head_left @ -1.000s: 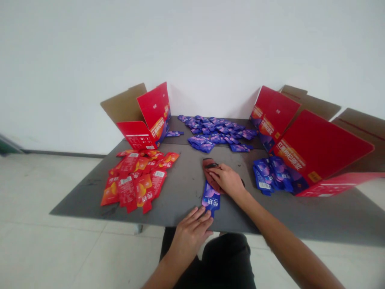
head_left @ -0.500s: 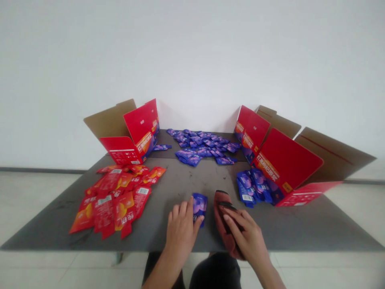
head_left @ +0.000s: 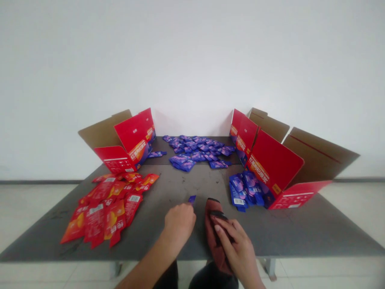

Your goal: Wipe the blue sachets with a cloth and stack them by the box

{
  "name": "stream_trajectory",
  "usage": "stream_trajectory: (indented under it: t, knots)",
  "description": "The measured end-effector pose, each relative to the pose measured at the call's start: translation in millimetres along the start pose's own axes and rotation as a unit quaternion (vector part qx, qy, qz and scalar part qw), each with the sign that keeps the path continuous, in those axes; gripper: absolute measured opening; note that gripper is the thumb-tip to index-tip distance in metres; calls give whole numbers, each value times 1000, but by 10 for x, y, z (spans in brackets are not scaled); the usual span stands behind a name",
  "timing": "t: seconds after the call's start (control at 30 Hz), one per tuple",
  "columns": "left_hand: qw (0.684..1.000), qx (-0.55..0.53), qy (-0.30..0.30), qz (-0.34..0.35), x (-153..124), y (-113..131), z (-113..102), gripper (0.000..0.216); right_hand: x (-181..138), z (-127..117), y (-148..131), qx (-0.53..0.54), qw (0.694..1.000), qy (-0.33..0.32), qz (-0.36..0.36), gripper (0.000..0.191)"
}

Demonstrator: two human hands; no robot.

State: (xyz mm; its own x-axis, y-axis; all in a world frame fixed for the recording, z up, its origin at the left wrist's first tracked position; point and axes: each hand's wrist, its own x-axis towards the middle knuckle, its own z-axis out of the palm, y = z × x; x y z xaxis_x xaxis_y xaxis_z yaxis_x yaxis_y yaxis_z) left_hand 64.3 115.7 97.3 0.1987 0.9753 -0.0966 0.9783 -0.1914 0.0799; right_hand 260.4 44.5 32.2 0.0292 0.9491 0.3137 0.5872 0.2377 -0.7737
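Note:
My left hand is closed on a blue sachet. Only one corner sticks out past the knuckles; the rest is hidden by the fingers. Beside it, my right hand grips a reddish-brown cloth pouch with black trim, thumb and fingers at its dark-edged opening. The pouch overhangs the table's front edge. Just beyond the right hand lies a small stack of blue sachets. To the left of my left hand spreads a pile of red and orange sachets.
A larger heap of blue sachets lies at the back of the grey table. One red box with raised flaps stands at the left. More open red boxes stand at the right. A white wall rises behind.
My left hand has gone from fingers laid over the flat blue sachet to closed around it, turning knuckles up. My right hand stays on the pouch. The view has shifted slightly.

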Motion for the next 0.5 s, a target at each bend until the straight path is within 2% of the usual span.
stream_trajectory:
  t: [0.13, 0.2, 0.27, 0.37, 0.5]
  knots:
    - [1000, -2, 13, -5, 59, -267, 44, 35, -23, -20, -17, 31, 999, -17, -18, 29]
    - [996, -89, 13, -12, 151, -393, 28, 31, -29, -24, -14, 42, 999, -21, -26, 27]
    - [972, -233, 25, -17, 296, -419, -41, 26, -36, -31, -11, 44, 998, -26, -31, 27]
    - [925, -378, 43, -12, 587, -185, -190, 31, -52, -53, -14, 44, 997, -46, -34, 26]
    - [889, -456, -3, 30, 1026, 520, -314, 35, -77, -78, -8, 57, 995, -69, -48, 25]
